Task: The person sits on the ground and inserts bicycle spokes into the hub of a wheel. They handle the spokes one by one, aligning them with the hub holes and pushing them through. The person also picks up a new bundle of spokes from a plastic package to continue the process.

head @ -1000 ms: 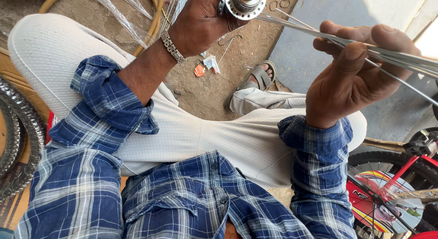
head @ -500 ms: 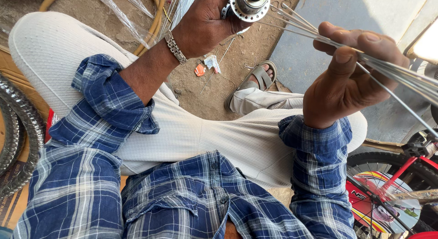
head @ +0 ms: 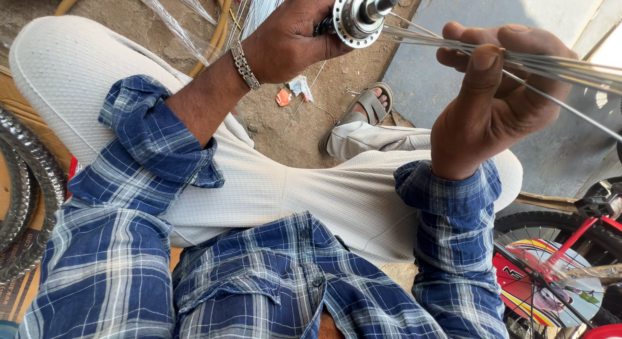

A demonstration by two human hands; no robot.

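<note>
At our left edge tyres point(head: 26, 196) crowd the knee, while bare dirt ground point(head: 291, 132) lies open between our legs. Our left hand point(head: 288, 41) clenches the metal wheel hub point(head: 356, 15) up top; its spokes point(head: 551, 64) fan rightward through our right hand point(head: 495, 99), fingers curled around them. A sandalled foot point(head: 366, 109) rests below, a red bicycle point(head: 564, 261) hems the right corner

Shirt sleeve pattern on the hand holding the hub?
Blue and white plaid sleeve, rolled above the left hand; head view.
</note>
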